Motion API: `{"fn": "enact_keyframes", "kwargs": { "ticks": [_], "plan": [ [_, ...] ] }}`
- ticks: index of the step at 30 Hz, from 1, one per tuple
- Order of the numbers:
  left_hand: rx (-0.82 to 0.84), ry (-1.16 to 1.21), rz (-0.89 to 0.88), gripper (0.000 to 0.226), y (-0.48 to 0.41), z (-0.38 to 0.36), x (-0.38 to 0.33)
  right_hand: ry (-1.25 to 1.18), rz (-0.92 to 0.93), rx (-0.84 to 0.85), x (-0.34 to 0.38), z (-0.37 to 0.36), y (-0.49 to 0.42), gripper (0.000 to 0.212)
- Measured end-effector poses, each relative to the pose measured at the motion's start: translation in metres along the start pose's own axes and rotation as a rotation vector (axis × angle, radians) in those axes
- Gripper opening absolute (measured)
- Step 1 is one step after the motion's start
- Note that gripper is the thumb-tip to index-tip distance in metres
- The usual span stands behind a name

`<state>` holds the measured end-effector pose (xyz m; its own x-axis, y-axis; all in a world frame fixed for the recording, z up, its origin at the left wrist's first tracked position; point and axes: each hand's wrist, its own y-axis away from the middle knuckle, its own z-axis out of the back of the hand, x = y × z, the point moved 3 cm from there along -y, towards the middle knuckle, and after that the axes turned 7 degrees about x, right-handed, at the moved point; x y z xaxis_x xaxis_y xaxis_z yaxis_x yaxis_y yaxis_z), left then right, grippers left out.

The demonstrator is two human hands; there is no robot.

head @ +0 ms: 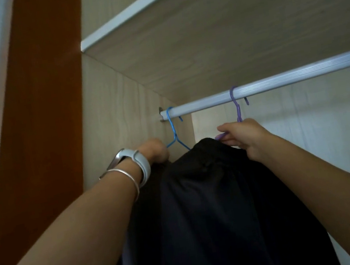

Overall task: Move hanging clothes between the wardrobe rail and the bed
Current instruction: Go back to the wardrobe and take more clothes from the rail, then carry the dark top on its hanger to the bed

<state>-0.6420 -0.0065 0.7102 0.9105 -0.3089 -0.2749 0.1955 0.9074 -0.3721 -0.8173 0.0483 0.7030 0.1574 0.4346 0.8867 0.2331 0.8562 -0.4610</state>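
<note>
Nearest to me, two bare forearms reach up and away from the camera, the left one wearing a thin silver bangle (128,177) and, just beyond it, a white-strapped wristwatch (133,162). Between the arms hangs the black, loosely gathered fabric garment (203,197), which fills the lower middle of my view and runs out of frame at the bottom, with its bunched top edge level with both hands. The left grip (155,150) is curled down onto that top edge at its left corner, right where the left arm of the thin blue wire hanger (174,132) ends. The fingertips are hidden behind the hand, so I cannot tell whether the wire is caught in it as well as the cloth. The right grip (243,137) pinches the shoulder of the lilac plastic hanger (237,108) between thumb and fingers, just above the garment's right corner. Both hooks are over the ribbed white metal wardrobe rail (288,80), the blue one hard against the rail's bracket at the left end and the lilac one well to its right. So the garment is on the rail, at the left end of the wardrobe. Beyond the rail is the pale wood-grain back wall (307,124), above it the pale shelf with a white front edge (148,5), and to the left the orange-brown wardrobe side panel (45,107).
</note>
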Motion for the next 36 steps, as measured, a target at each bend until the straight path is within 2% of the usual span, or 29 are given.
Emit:
{"fn": "enact_keyframes", "kwargs": {
  "ticks": [3,5,12,15,17,20,24,26,28,30,33,36],
  "plan": [
    [-0.034,0.266,0.000,0.035,-0.006,0.005,0.001,-0.072,-0.071,0.042,0.005,0.000,-0.005,0.014],
    [-0.056,0.379,-0.024,0.036,-0.007,0.014,-0.004,-0.106,-0.092,0.066,0.009,0.000,-0.010,0.018],
    [-0.167,0.440,-0.068,0.042,0.008,0.049,-0.023,-0.163,-0.040,0.186,0.038,-0.020,-0.018,0.033],
    [-0.111,0.475,-0.115,0.044,0.014,0.052,-0.026,-0.159,-0.017,0.244,0.048,-0.032,-0.018,0.032],
    [-0.119,0.498,-0.095,0.038,0.015,0.053,-0.024,-0.140,-0.022,0.266,0.046,-0.040,-0.018,0.030],
    [-0.034,0.595,-0.074,0.015,0.028,0.052,-0.020,-0.166,-0.006,0.308,0.028,-0.055,-0.014,0.028],
    [0.013,0.592,-0.042,0.030,0.057,0.048,-0.011,-0.185,0.105,0.342,0.008,-0.078,0.003,0.029],
    [-0.050,0.579,-0.041,0.027,0.075,0.047,-0.007,-0.197,0.184,0.350,0.009,-0.082,0.018,0.025],
    [-0.101,0.586,-0.031,0.011,0.097,0.045,0.000,-0.137,0.227,0.362,0.009,-0.085,0.035,0.020],
    [-0.104,0.601,-0.015,0.014,0.123,0.042,0.011,-0.093,0.254,0.424,0.006,-0.092,0.060,0.026],
    [-0.132,0.386,0.017,0.036,0.166,0.035,0.031,-0.035,0.336,0.496,-0.002,-0.108,0.106,0.034],
    [-0.196,0.073,0.057,0.029,0.215,0.032,0.052,0.045,0.413,0.597,-0.010,-0.132,0.148,0.035]
  ]
}}
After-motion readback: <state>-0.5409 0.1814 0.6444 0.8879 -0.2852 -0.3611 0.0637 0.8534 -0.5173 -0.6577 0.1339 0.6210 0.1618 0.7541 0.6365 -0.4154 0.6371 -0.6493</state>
